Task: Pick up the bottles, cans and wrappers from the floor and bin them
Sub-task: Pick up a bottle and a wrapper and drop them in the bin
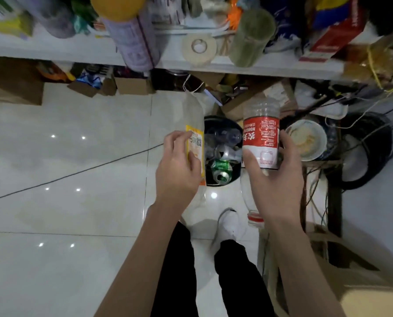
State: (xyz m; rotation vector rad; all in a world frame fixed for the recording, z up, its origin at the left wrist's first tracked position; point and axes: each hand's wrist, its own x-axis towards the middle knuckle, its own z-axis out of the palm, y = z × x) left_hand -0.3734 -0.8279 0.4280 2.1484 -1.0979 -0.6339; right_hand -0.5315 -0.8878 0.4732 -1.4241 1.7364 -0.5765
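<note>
While both arms are stretched out over the glossy white tiled floor, a bottle is gripped in each hand above a round black waste bin. A clear, thin-walled plastic bottle with a yellow paper label is held by the left hand; the fingers are curled narrowly around its labelled middle, with the thumb pressed on the label. The bottle is seen lengthwise, its soft, slightly crumpled body reaching away from the hand toward the shelf. A second clear plastic bottle, ribbed and cylindrical with a red and white printed label, is clasped by the right hand, the thumb laid across the lower white band and the fingers wrapped round the far side. It is turned upside down, its red cap ring seen low beside the wrist.

Inside the bin, crushed clear plastic bottles and two dented green metal cans are piled. Just to the right of the bin a round pale bowl is seen, and beyond it a tangle of dark cables. A white shelf loaded with blurred containers is spread across the top, with brown cardboard boxes beneath. A white shoe is planted on the tiles below the bin.
</note>
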